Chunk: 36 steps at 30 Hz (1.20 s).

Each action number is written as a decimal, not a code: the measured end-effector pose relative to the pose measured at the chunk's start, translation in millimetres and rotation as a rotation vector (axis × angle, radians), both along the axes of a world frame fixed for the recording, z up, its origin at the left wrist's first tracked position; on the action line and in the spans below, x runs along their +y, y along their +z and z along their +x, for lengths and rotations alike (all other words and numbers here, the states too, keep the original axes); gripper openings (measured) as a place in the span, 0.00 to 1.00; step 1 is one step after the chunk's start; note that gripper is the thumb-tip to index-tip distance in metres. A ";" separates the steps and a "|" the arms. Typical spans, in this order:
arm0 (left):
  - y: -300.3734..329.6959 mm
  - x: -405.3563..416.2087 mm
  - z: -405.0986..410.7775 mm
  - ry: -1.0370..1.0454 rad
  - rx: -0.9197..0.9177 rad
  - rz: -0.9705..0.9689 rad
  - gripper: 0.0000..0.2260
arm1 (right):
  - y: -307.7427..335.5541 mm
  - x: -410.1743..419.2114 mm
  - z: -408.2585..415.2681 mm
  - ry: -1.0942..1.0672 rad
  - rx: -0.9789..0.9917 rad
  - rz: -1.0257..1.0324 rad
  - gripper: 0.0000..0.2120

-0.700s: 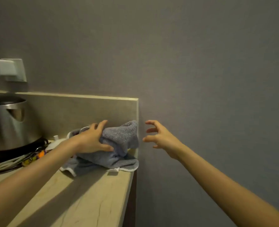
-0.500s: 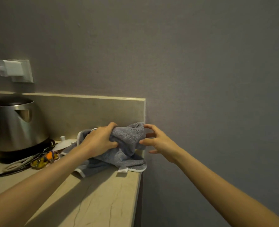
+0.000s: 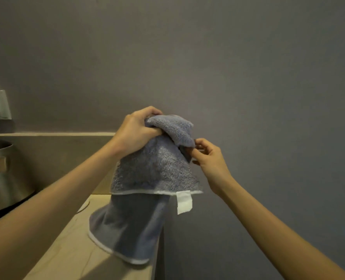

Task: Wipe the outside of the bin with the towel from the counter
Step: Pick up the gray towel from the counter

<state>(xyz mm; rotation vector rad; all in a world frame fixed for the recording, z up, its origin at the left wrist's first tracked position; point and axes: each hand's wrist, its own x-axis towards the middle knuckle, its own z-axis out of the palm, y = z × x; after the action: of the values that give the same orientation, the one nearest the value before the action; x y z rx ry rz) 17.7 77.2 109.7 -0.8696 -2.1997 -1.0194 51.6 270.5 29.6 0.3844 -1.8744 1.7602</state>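
The left hand [image 3: 136, 134] bunches the top of the grey-blue towel [image 3: 153, 170] in a closed grip above the right end of the beige surface [image 3: 70, 257], while the right hand [image 3: 209, 156] pinches its upper fold, white tag [image 3: 184, 202] dangling and lower hem hanging down to the surface.

Dim warm light, soft shadows, slight motion blur
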 end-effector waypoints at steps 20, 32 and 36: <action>-10.7 248.4 41.7 -0.479 -0.179 -0.304 0.19 | 56.5 249.7 161.1 -0.349 -0.102 -0.129 0.08; -109.6 351.4 63.6 -0.812 -0.698 -0.176 0.07 | 3.1 344.9 215.7 -0.342 -0.595 0.223 0.19; -156.9 383.7 61.3 -0.844 -0.780 -0.184 0.07 | -41.9 372.3 214.2 -0.359 -0.630 0.166 0.07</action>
<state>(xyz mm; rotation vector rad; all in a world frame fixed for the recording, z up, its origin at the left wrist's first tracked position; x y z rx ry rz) 79.0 460.9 -47.1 -1.8132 -2.6022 -1.7933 265.8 642.8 -12.3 -0.4861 -2.3350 1.5862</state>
